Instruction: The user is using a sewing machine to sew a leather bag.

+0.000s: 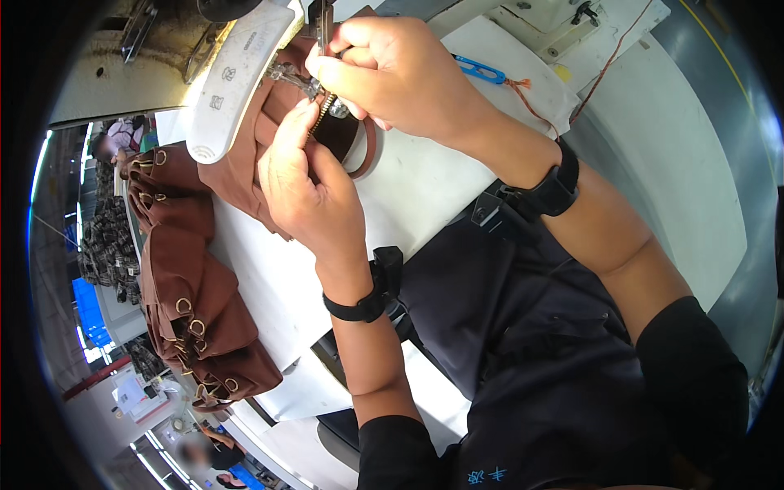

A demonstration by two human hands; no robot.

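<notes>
The left hand pinches the zipper on the brown bag under the machine arm, the right hand grips something I can't make out, and slack hold could skew the zipper.

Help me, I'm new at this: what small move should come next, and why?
Perhaps steady the gold zipper with the left hand: it runs slantwise at that hand's fingertips, and the right hand is up beside the metal bar.

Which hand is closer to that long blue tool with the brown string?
The right hand is nearer, just left of the long blue tool. The left hand is farther left, at a narrow gold metal zipper.
</notes>
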